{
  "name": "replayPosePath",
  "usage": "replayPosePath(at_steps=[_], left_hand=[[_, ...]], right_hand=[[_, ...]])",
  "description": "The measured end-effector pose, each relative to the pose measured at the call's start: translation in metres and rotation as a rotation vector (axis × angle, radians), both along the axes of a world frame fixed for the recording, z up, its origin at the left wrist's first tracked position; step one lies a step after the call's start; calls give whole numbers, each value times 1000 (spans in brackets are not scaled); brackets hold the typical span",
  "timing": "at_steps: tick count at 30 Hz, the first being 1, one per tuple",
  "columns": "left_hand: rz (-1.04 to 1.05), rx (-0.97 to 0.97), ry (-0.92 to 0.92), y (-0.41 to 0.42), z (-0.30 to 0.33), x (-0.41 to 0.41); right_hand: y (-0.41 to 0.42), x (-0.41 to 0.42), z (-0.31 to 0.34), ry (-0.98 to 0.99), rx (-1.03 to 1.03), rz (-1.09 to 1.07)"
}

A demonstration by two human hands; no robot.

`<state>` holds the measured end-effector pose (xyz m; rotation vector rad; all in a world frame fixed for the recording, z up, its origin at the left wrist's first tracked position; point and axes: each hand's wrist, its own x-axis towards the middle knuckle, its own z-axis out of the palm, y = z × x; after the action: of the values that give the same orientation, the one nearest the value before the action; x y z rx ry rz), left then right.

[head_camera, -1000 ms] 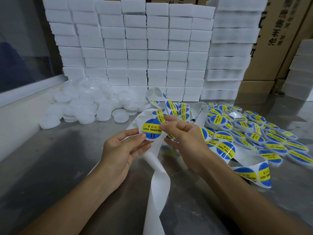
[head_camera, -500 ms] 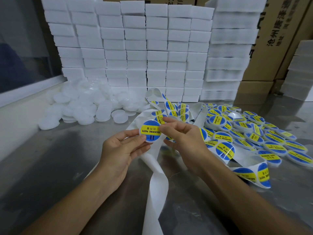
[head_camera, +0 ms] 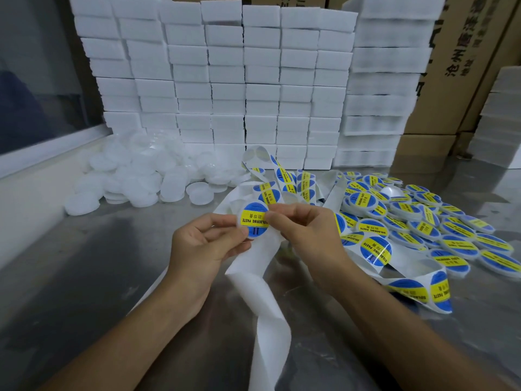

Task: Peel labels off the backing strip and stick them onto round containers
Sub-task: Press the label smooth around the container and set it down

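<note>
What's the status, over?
Left hand holds labelled container. Right hand pinches label's edge, over backing strip. Nothing in the way.

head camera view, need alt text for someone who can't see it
Two bare hands hold a round container with a blue and yellow label over a steel table: the left hand grips it, the right hand pinches its edge. White backing strip trails below, labelled containers lie right, plain white ones left.

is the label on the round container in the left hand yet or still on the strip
On. The blue and yellow label lies flat across the round container that the left hand holds; the right hand pinches its edge.
</note>
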<state>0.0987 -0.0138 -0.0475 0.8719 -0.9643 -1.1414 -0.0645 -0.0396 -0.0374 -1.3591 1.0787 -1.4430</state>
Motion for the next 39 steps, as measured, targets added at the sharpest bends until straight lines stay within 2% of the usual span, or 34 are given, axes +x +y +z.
replayPosePath(at_steps=[7, 11, 14, 17, 20, 26, 30, 39], left_hand=[[-40, -38, -31, 2, 2, -2], [-60, -26, 50, 2, 2, -3], [-110, -27, 101, 2, 3, -5], [-182, -17, 149, 3, 4, -6], [-222, -11, 163, 4, 4, -5], [-225, 17, 120, 5, 3, -9], [-246, 23, 68, 7, 1, -11], [-204, -8, 79, 4, 1, -6]], right_hand=[[2, 4, -3, 87, -121, -92], [4, 6, -5, 71, -163, -114], [6, 8, -7, 159, -205, -75], [11, 13, -10, 120, -185, 53], [10, 14, -9, 104, -194, 61], [4, 8, -6, -75, -117, 87], [2, 6, -9, -76, -51, 89], [3, 11, -11, -10, -59, 90]])
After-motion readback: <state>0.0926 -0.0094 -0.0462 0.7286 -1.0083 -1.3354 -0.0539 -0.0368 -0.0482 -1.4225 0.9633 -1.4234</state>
